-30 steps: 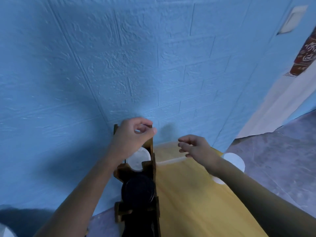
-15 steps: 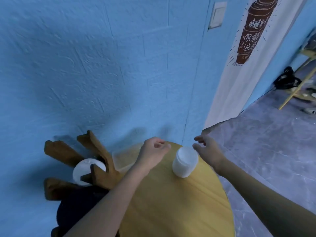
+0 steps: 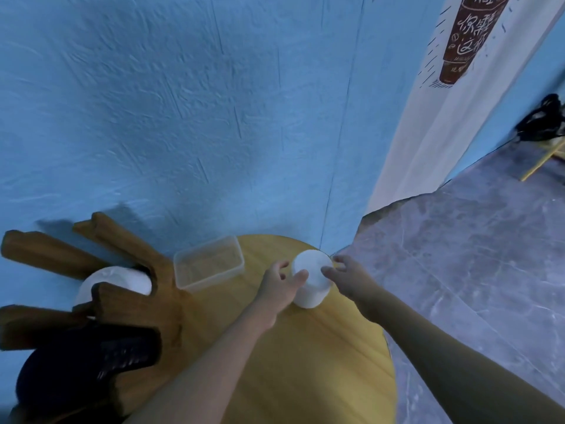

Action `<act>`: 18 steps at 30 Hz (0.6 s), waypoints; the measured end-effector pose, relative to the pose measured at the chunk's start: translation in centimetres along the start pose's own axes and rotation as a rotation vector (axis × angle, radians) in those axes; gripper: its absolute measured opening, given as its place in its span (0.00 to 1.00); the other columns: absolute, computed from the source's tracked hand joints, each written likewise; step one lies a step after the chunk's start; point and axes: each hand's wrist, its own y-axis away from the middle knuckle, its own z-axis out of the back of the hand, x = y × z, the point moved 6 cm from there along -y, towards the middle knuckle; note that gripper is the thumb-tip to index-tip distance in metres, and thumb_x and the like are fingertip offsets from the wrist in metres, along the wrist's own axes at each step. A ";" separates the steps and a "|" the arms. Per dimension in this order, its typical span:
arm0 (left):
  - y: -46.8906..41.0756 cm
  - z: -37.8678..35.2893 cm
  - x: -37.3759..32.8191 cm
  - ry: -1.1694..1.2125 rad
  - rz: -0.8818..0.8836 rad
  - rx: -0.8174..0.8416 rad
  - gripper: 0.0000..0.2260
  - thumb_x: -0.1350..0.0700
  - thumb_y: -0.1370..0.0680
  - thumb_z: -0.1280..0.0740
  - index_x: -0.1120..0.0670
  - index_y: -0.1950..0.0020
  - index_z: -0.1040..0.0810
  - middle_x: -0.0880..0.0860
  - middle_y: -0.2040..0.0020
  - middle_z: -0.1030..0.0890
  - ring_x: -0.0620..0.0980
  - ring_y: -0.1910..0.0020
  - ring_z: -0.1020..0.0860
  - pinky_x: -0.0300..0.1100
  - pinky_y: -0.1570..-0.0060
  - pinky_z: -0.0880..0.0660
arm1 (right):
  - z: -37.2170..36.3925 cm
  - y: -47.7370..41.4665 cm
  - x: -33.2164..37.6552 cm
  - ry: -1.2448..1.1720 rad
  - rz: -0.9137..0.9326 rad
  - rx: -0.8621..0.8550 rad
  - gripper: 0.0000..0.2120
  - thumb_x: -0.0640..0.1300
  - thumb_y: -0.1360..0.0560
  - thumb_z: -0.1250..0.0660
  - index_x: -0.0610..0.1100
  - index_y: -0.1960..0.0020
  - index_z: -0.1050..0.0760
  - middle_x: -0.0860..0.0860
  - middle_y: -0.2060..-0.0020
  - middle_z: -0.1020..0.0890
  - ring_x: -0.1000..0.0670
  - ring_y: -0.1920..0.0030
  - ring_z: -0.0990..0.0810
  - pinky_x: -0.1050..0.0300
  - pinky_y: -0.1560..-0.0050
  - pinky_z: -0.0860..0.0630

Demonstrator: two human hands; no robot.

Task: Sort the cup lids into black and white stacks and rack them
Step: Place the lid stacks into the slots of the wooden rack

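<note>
Kinda dim corner: textured blue wall, grey marble-look floor, white cup poster, and 1 round yellow table.

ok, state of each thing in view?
White stack of plastic cup lids: upright on round yellow wooden table.
Left hand: fingers curled round stack.
Right hand: fingers curled round stack.
Clear rectangular plastic container: open, empty.
Brown wooden rack: holds racked white lids and black lids.

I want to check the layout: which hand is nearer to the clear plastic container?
Left. The left hand lies between the clear container and the white lid stack, at the stack's left side; the right hand is beyond the stack, at its right side.
</note>
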 end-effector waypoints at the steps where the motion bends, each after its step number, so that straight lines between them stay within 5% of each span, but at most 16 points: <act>1: -0.3 -0.2 0.5 0.024 0.017 -0.006 0.28 0.45 0.23 0.29 0.50 0.26 0.32 0.52 0.39 0.25 0.51 0.42 0.23 0.50 0.38 0.25 | -0.2 -0.4 -0.3 -0.007 -0.007 0.015 0.28 0.51 0.22 0.33 0.46 0.26 0.36 0.43 0.33 0.27 0.42 0.37 0.26 0.44 0.35 0.28; 9: -0.8 -0.9 2.3 0.372 0.114 0.016 0.22 0.52 0.24 0.27 0.53 0.32 0.27 0.58 0.41 0.20 0.58 0.43 0.20 0.48 0.45 0.20 | -1.2 -1.6 -1.4 -0.116 -0.041 0.081 0.23 0.51 0.23 0.32 0.50 0.30 0.32 0.45 0.36 0.25 0.43 0.40 0.24 0.48 0.43 0.25; 18: 0.9 0.2 0.4 0.406 0.074 0.052 0.19 0.50 0.24 0.27 0.50 0.35 0.26 0.56 0.43 0.19 0.57 0.46 0.19 0.48 0.45 0.20 | -0.9 -0.2 -0.1 -0.174 0.004 0.065 0.26 0.54 0.24 0.31 0.50 0.30 0.34 0.49 0.39 0.26 0.45 0.43 0.24 0.54 0.53 0.26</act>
